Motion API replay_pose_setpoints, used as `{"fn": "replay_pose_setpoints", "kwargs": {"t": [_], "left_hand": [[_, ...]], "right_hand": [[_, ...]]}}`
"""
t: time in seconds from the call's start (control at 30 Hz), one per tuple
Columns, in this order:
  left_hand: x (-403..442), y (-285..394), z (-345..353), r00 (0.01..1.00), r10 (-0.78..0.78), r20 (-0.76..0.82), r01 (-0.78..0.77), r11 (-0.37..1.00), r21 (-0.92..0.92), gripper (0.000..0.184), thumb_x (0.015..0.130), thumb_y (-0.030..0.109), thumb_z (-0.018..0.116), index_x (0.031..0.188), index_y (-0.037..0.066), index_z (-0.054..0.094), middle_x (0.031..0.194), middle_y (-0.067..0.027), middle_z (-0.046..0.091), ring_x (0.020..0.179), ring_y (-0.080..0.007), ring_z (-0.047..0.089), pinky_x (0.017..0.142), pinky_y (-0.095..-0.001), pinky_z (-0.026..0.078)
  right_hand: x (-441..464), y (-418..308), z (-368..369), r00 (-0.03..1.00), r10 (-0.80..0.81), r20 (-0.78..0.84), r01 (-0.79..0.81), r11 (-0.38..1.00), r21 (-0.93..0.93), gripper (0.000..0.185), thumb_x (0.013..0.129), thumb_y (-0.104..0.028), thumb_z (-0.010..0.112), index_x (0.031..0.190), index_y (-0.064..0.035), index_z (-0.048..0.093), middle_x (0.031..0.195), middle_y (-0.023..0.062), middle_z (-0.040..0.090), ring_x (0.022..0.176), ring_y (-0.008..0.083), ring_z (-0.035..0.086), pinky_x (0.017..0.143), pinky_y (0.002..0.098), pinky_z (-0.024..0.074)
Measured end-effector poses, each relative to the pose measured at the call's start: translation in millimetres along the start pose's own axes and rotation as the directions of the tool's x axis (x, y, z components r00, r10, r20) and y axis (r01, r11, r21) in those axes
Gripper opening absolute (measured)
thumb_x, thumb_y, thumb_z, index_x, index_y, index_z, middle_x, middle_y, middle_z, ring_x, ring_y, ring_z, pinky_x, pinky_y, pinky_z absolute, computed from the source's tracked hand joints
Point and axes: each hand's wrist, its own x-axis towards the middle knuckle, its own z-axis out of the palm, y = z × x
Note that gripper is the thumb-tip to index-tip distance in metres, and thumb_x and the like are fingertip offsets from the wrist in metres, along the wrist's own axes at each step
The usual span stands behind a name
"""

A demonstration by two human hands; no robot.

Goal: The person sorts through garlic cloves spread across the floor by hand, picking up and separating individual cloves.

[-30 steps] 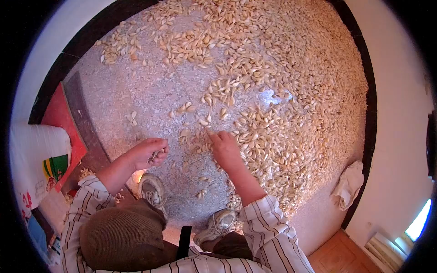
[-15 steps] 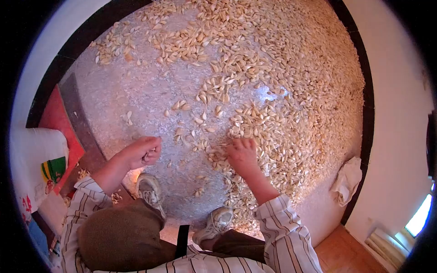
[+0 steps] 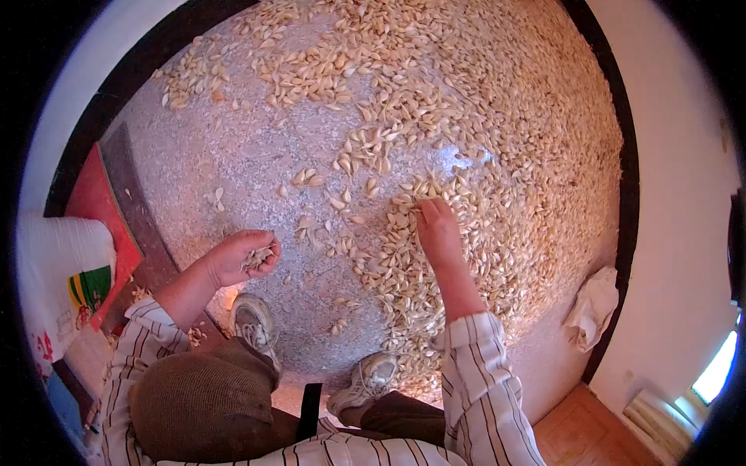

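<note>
Garlic cloves (image 3: 536,194), pale and loose, lie thickly over the floor in front of me and to the right. My left hand (image 3: 233,259) is held above the speckled floor, fingers curled round a few garlic cloves (image 3: 257,259) that show in the palm. Over the edge of the spread, my right hand (image 3: 440,234) reaches down with its fingertips drawn together among the cloves. Whatever lies between those fingertips is too small and hidden to make out. A few scattered cloves (image 3: 308,178) lie between the two hands.
My shoes (image 3: 253,320) stand close to the near edge of the cloves. A white bag (image 3: 74,248) and a red sheet (image 3: 105,225) are at the left. A crumpled pale cloth (image 3: 592,309) lies by the right wall, along a dark skirting (image 3: 628,179).
My right hand has moved forward and slightly right over the cloves. My left hand has turned and loosened a little, so the cloves in its palm now show.
</note>
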Motion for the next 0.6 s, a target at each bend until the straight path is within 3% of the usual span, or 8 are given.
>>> {"fn": "replay_pose_setpoints", "kwargs": {"t": [0.03, 0.17, 0.3, 0.37, 0.6], "left_hand": [[0.0, -1.1, -1.1, 1.0, -0.002, 0.0, 0.002, 1.0, 0.003, 0.03, 0.087, 0.03, 0.046, 0.08, 0.002, 0.054, 0.066, -0.0054, 0.052, 0.052, -0.0106, 0.046, 0.041, -0.0206, 0.033], [-3.3, -3.5, -3.8, 0.998, 0.007, -0.06, -0.006, 1.0, 0.024, 0.029, 0.087, 0.029, 0.046, 0.079, 0.002, 0.054, 0.065, -0.0054, 0.051, 0.051, -0.0106, 0.046, 0.041, -0.021, 0.033], [-2.8, -8.2, -5.2, 0.995, -0.014, -0.095, 0.019, 0.998, 0.051, 0.029, 0.087, 0.029, 0.046, 0.077, 0.003, 0.053, 0.064, -0.0051, 0.051, 0.051, -0.0105, 0.045, 0.041, -0.0212, 0.033], [-2.2, -6.1, -1.5, 0.997, -0.005, -0.079, 0.009, 0.999, 0.049, 0.029, 0.087, 0.029, 0.046, 0.076, 0.003, 0.053, 0.064, -0.0049, 0.05, 0.05, -0.0105, 0.044, 0.042, -0.0212, 0.033], [-2.4, -2.7, -2.3, 0.998, 0.011, -0.061, -0.007, 0.998, 0.065, 0.028, 0.087, 0.029, 0.047, 0.077, 0.003, 0.053, 0.064, -0.0039, 0.05, 0.05, -0.0106, 0.043, 0.042, -0.0219, 0.033]], "right_hand": [[2.2, -0.8, 7.0, 0.999, 0.037, 0.012, -0.037, 0.999, -0.004, 0.013, 0.074, -0.006, 0.051, 0.087, -0.006, 0.053, 0.083, 0.0127, 0.054, 0.078, 0.0301, 0.053, 0.065, 0.04, 0.0449], [5.8, 9.4, 20.7, 0.984, 0.179, -0.004, -0.177, 0.974, -0.14, 0.017, 0.074, -0.016, 0.055, 0.09, -0.0097, 0.052, 0.08, 0.0112, 0.054, 0.074, 0.0311, 0.055, 0.06, 0.0415, 0.046], [7.3, 13.0, 14.5, 0.982, 0.141, 0.13, -0.113, 0.973, -0.2, 0.021, 0.073, -0.019, 0.057, 0.091, -0.0102, 0.051, 0.081, 0.0109, 0.054, 0.072, 0.0306, 0.056, 0.059, 0.0414, 0.046], [8.4, 10.5, 16.7, 0.987, 0.152, 0.047, -0.141, 0.971, -0.193, 0.02, 0.072, -0.019, 0.057, 0.089, -0.0113, 0.052, 0.081, 0.0105, 0.053, 0.071, 0.0301, 0.056, 0.058, 0.0411, 0.0459], [10.5, 19.9, 26.5, 0.997, 0.07, -0.018, -0.072, 0.978, -0.193, 0.019, 0.069, -0.018, 0.061, 0.084, -0.0101, 0.053, 0.075, 0.0112, 0.052, 0.067, 0.0301, 0.056, 0.056, 0.0417, 0.0451]]}}
